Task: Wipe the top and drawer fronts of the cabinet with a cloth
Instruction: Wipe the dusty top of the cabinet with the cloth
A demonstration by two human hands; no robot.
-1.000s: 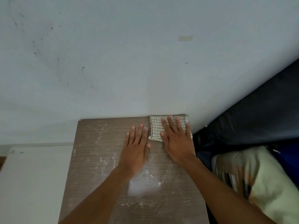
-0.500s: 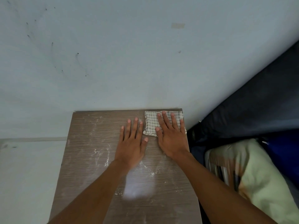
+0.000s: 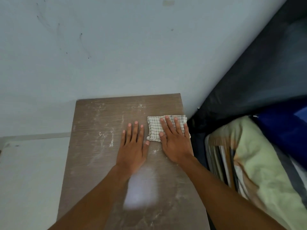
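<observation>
The cabinet's brown wood-grain top [image 3: 99,146] fills the lower middle, streaked with white dust and a bright glare patch near me. A folded white cloth with a dark grid pattern [image 3: 154,128] lies along the top's right edge. My right hand [image 3: 174,140] presses flat on the cloth, fingers spread, covering most of it. Just left of the cloth, my left hand [image 3: 132,150] rests flat on the bare wood, its thumb touching the cloth's edge. The drawer fronts are out of sight.
A pale blue-grey wall [image 3: 116,55] rises right behind the cabinet. A white surface [image 3: 29,171] adjoins it on the left. To the right lie a dark fabric slope [image 3: 257,80], a blue item [image 3: 285,130] and a pale green pillow [image 3: 257,171].
My right hand has drawn the cloth back from the rear right corner towards me, baring a strip of wood behind it. The left hand stayed beside it. The view tilted down.
</observation>
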